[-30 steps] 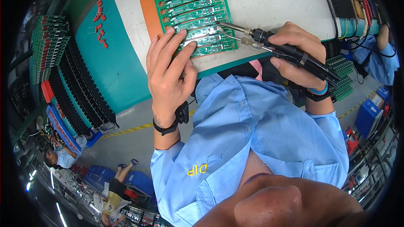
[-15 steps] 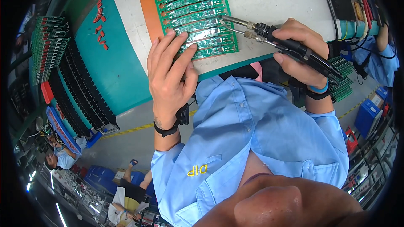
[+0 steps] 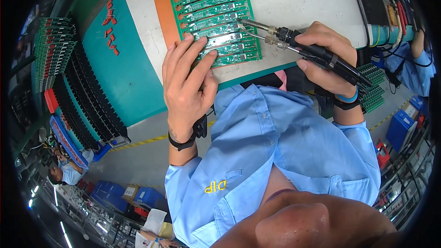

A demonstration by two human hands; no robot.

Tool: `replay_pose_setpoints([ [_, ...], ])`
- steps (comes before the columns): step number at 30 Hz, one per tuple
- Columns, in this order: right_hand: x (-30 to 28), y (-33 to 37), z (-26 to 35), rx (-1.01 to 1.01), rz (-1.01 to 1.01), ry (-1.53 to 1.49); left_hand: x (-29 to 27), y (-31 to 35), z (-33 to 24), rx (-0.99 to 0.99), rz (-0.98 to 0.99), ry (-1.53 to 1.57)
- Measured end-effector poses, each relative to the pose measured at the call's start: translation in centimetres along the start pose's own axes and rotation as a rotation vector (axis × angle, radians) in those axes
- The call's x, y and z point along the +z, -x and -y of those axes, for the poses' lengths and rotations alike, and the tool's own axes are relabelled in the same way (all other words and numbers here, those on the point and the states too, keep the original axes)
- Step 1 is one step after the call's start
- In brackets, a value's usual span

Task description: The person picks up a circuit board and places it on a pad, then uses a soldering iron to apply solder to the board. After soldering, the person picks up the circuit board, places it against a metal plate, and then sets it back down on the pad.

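Note:
A panel of narrow green circuit boards [image 3: 213, 7] lies on a white board [image 3: 298, 0], over an orange sheet [image 3: 164, 14] that shows along its left side. My left hand [image 3: 186, 82] rests on the panel's near-left part with fingers stretched out and apart, holding nothing. In my right hand [image 3: 330, 48] is a black-handled soldering iron [image 3: 324, 57] with a thin metal feed tube beside its tip. That tip reaches the panel's right portion, at one of the nearer strips; whether it touches cannot be made out.
Several red components [image 3: 109, 32] lie on the teal mat [image 3: 133, 87] to the left. Beyond them stand black slotted racks [image 3: 94, 94] and stacked green boards [image 3: 53, 55]. Cables [image 3: 360, 9] run down at the right. Another person's arm [image 3: 417, 43] shows at far right.
The iron's tip has shifted very slightly over the panel. My left hand stays in nearly the same place on it. A person in the background at lower left has moved lower.

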State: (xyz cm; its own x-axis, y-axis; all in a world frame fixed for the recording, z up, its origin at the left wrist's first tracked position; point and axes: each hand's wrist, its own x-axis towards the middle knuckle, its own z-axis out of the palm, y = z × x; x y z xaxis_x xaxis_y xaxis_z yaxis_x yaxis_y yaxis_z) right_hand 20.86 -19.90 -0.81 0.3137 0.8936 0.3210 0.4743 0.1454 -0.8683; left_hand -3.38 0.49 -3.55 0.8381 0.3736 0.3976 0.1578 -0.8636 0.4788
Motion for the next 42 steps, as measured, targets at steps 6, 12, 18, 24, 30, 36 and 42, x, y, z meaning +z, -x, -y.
replay_pose_setpoints([
  [6, -0.1, 0.0, 0.0, -0.006, -0.006, 0.013, 0.0, -0.2, -0.1, 0.003, 0.002, 0.008],
  [12, -0.3, 0.0, 0.1, -0.004, -0.010, 0.006, -0.3, -0.3, -0.3, 0.015, 0.022, 0.007],
  [18, -2.1, 0.8, -0.4, 0.027, -0.198, 0.062, -0.5, -0.2, -0.3, 0.011, 0.029, 0.007],
  [24, -0.8, -0.5, -2.6, 0.137, -0.603, -0.028, -0.5, -0.1, 0.1, 0.019, -0.004, 0.053],
  [30, -1.0, 0.0, -0.2, 0.075, -0.306, -0.025, -2.3, -1.3, -0.8, -0.135, -0.121, 0.299],
  [36, -0.7, -0.1, -0.7, 0.069, -0.042, -0.039, -5.0, -5.9, -0.9, -0.196, 0.085, 0.144],
  [42, 0.1, -1.0, -0.8, 0.039, -0.054, -0.041, -5.4, -8.7, 1.1, -0.173, 0.354, 0.066],
])
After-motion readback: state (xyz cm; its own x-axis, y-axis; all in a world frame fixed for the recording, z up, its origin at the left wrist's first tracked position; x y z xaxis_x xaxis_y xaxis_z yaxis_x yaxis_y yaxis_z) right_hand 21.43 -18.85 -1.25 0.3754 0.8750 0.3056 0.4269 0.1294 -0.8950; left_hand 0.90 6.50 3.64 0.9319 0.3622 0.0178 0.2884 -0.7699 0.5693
